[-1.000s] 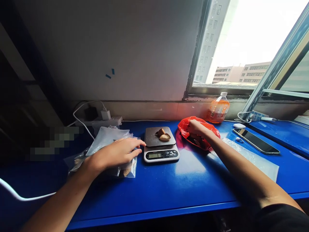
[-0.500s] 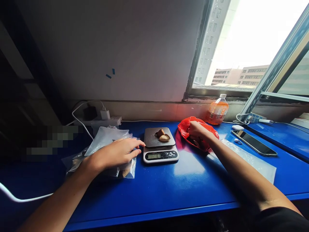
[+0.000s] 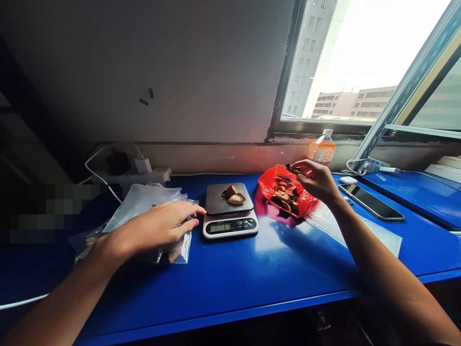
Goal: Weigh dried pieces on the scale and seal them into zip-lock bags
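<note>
One dark bit (image 3: 293, 169) pinched in my right hand (image 3: 320, 180) above red bag (image 3: 265, 184), tons of pieces (image 3: 284, 195) inside. Left hand (image 3: 158, 227) loosely spread over clear bags (image 3: 135, 204), chunk (image 3: 175, 254) inside.

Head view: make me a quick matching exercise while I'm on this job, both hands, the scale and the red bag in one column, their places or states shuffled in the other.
Things
1. Left hand
2. Right hand
3. Scale
4. Red bag

Places and states
A. Mouth open, dried brown pieces inside
B. Pinching a dark piece
C. Over the plastic bags, fingers spread
D. White and grey, a few brown chunks on top

Pairs: 1-C, 2-B, 3-D, 4-A
</note>
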Demonstrator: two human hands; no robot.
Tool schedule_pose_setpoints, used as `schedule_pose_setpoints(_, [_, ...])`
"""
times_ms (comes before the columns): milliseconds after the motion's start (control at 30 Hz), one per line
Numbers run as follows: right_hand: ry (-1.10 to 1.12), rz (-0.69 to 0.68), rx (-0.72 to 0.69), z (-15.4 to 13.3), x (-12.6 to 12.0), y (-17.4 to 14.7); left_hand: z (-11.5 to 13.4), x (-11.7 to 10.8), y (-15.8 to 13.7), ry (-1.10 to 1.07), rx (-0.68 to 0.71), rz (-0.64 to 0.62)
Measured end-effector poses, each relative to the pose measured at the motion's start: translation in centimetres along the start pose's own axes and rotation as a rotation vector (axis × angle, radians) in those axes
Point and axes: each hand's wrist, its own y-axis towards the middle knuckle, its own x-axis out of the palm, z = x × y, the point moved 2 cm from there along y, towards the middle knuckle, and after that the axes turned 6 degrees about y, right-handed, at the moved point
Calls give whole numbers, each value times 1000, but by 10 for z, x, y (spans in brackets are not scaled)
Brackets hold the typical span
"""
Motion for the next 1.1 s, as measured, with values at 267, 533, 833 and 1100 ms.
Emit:
schedule_pose_setpoints(267, [177, -189, -227, -80, 33, -11, 3, -2, 0, 16, -24, 0])
schedule_pose_setpoints(533, [-10, -447, -469, -133, 109, -20, -2, 3, 1, -2, 24, 16])
schedule_pose_setpoints(833, [-68, -398, -406, -130, 104, -11, -1, 2, -1, -2, 32, 34])
schedule_pose_setpoints(1100, [-155, 217, -218, -54, 27, 7, 1, 2, 0, 42, 34, 3])
